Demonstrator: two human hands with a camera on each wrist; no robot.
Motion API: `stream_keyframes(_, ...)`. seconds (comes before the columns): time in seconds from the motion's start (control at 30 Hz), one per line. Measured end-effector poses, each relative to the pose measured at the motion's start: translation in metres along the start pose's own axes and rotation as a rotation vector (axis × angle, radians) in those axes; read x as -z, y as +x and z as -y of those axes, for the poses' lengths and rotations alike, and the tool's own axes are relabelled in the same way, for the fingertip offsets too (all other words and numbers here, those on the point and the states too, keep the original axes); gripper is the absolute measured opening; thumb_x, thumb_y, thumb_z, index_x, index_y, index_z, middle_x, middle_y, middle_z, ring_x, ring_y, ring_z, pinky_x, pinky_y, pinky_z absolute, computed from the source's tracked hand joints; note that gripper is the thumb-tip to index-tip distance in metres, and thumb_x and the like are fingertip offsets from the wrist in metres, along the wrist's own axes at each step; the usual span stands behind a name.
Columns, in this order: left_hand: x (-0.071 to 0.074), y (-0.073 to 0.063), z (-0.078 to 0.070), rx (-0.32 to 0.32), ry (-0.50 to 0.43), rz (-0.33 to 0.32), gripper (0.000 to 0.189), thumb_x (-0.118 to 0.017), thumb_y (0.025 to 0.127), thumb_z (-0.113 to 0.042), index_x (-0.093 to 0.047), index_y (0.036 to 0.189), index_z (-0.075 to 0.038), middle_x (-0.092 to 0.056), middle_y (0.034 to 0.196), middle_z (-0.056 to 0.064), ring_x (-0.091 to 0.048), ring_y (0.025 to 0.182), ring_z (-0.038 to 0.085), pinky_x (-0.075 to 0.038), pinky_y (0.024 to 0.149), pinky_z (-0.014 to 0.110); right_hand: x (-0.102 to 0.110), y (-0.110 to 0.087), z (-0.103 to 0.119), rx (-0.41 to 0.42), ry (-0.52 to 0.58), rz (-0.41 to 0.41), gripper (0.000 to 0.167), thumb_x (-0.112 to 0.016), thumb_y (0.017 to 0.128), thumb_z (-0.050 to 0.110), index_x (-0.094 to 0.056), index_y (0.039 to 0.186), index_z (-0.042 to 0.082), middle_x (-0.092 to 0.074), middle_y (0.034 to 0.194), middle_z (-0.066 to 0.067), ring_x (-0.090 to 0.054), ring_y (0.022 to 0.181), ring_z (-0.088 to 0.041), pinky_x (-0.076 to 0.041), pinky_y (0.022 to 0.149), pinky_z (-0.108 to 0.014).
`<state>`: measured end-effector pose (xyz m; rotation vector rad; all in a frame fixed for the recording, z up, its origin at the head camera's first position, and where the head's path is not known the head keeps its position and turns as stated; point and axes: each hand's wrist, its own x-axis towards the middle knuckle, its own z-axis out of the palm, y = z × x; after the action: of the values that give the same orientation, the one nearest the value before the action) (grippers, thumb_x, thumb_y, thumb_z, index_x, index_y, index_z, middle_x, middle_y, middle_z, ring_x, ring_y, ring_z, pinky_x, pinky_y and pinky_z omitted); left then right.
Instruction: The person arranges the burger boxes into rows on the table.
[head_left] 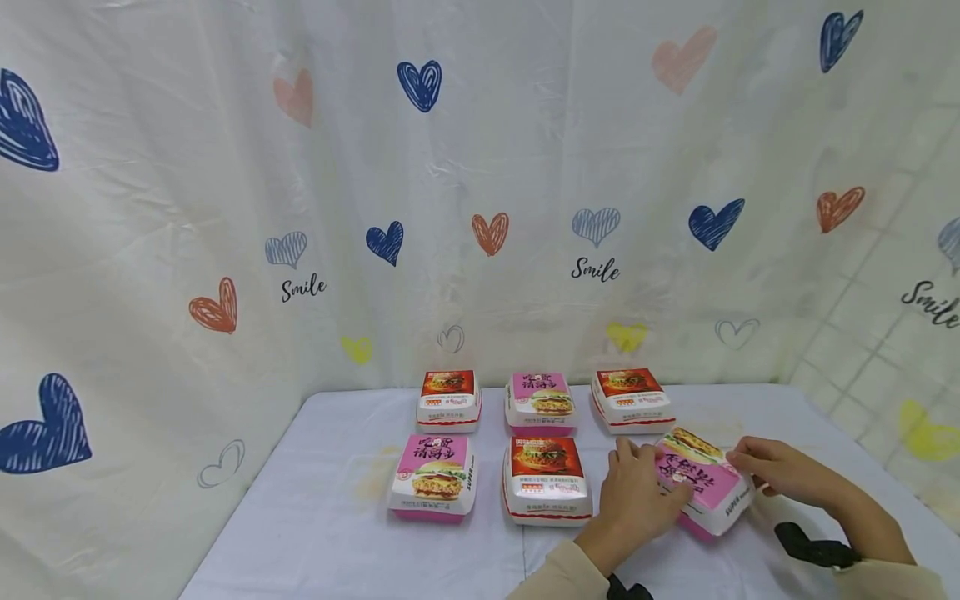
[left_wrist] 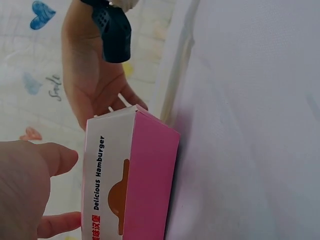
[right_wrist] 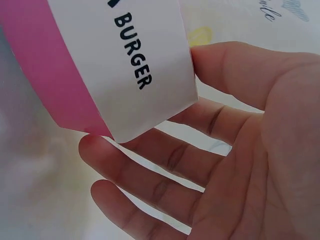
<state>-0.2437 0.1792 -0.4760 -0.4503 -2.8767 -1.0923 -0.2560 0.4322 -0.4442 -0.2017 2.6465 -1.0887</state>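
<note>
A pink-and-white burger box (head_left: 703, 482) with a hamburger picture on its lid sits askew at the right end of the front row. My left hand (head_left: 637, 492) grips its left side, thumb over the lid and fingers toward the back. At the opposite end, my right hand (head_left: 787, 475) holds a corner between thumb and fingers. In the right wrist view, the fingers (right_wrist: 150, 175) reach below the corner of the box (right_wrist: 120, 70), and the thumb lies along its upper edge. The left wrist view shows the pink lower side of this box (left_wrist: 150, 175) close over the white cloth.
Beside the left hand stands a red-and-white burger box (head_left: 547, 483), then a pink one (head_left: 432, 479). Behind them are a red box (head_left: 448, 402), a pink box (head_left: 542, 404) and another red box (head_left: 632, 402). A heart-printed curtain (head_left: 480, 167) hangs behind the white-covered table (head_left: 315, 533).
</note>
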Motion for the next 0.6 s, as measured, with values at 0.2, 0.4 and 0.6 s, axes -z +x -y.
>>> stream_keyframes(0.2, 0.0007, 0.0011, 0.0001, -0.007, 0.092, 0.035, 0.069, -0.074, 0.079, -0.071, -0.059, 0.131, -0.028, -0.044, 0.120, -0.009, -0.044, 0.101, 0.009, -0.049, 0.077, 0.028, 0.0007, 0.0004, -0.0023, 0.053, -0.001, 0.010, 0.034, -0.045, 0.110, 0.027, -0.058, 0.119, -0.003, -0.067, 0.115, -0.018, -0.060, 0.096, -0.021, -0.053, 0.076, -0.041)
stream_keyframes(0.4, -0.0015, 0.0018, 0.0008, -0.002, 0.136, 0.033, 0.081, -0.073, 0.072, -0.079, -0.056, 0.135, -0.031, -0.044, 0.127, -0.008, -0.044, 0.106, 0.010, -0.051, 0.080, 0.030, 0.0014, 0.0010, -0.0043, 0.066, 0.042, 0.029, 0.041, -0.049, 0.107, 0.027, -0.054, 0.132, -0.005, -0.064, 0.127, -0.026, -0.061, 0.102, -0.022, -0.054, 0.077, -0.042)
stream_keyframes(0.6, -0.0018, 0.0020, 0.0013, -0.008, 0.143, 0.035, 0.090, -0.075, 0.068, -0.081, -0.053, 0.138, -0.029, -0.045, 0.131, -0.008, -0.045, 0.109, 0.012, -0.053, 0.082, 0.033, -0.0027, 0.0019, -0.0081, 0.053, 0.086, 0.029, 0.052, -0.052, 0.106, 0.029, -0.045, 0.146, -0.004, -0.055, 0.138, -0.034, -0.061, 0.108, -0.018, -0.055, 0.079, -0.041)
